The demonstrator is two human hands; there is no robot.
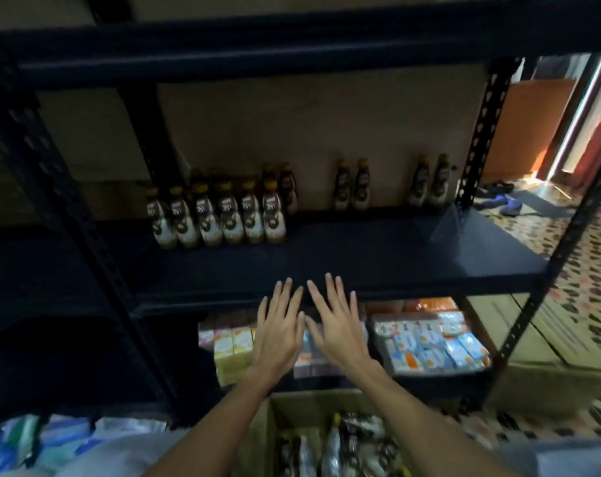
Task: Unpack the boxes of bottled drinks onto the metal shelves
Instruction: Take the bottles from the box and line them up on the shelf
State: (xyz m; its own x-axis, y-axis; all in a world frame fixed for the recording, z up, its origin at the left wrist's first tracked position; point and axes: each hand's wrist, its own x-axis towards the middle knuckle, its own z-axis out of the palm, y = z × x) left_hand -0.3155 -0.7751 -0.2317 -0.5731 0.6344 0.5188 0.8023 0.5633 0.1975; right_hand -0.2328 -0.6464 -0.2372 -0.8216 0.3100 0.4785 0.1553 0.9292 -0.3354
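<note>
Left grip (280, 333): fingers straight and spread, holding nothing, hovering at the front lip of the middle shelf (361, 256).
Right grip (338, 330): also splayed and empty, just beside the left one, thumbs close together.
Shelved bottles: a tidy block (220, 218) stands upright at the left. A middle pair (352, 185) and a right pair (430, 182) stand apart from it along the back wall.
Boxed bottles (354, 442): they lie in the open cardboard box (278, 418) under the person's forearms, in front of the rack.
Step, as I judge it: between loads, so the hands need to drop to the box for more.
Doing it well: take each bottle by its body, one per hand. Stand it upright against the block's right side, labels outward. Fill the back first and close the gaps toward the loose pairs.
Bottle labels: brown and cream under yellow caps, with lettering too blurred to read.
Lower shelf: wrapped drink cartons (433, 342) in blue, orange and white print, with no brand legible.
</note>
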